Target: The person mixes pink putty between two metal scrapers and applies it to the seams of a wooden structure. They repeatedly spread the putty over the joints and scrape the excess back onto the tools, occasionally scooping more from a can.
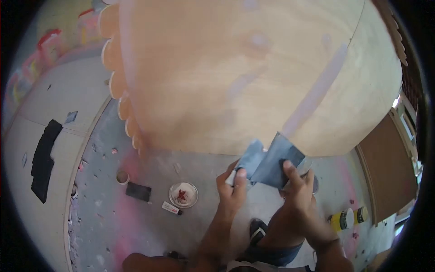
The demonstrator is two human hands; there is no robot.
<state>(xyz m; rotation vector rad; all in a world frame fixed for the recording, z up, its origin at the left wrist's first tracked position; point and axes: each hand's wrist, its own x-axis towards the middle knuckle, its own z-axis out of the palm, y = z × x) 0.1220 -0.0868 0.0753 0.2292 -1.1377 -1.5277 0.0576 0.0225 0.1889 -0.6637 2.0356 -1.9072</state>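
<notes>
Both hands hold grey-blue sandpaper (277, 162) out in front of a large plywood panel. My left hand (233, 185) pinches the lighter, folded part at its left side, thumb on top. My right hand (298, 183) grips the darker, flat part near its lower right corner, thumb pressed on the face. A notch shows between the two parts at the top, and they meet or overlap lower down. Pale lilac filler streaks mark the plywood panel (195, 90), whose left edge is scalloped.
On the grey floor at left are a cup (123, 177), a dark rectangular block (138, 192), a round lid (195, 203) bearing pale paste with red, and a white tube (171, 208). Yellow cans (342, 220) and a brown board (387, 167) stand right. A pale board (34, 99) leans far left.
</notes>
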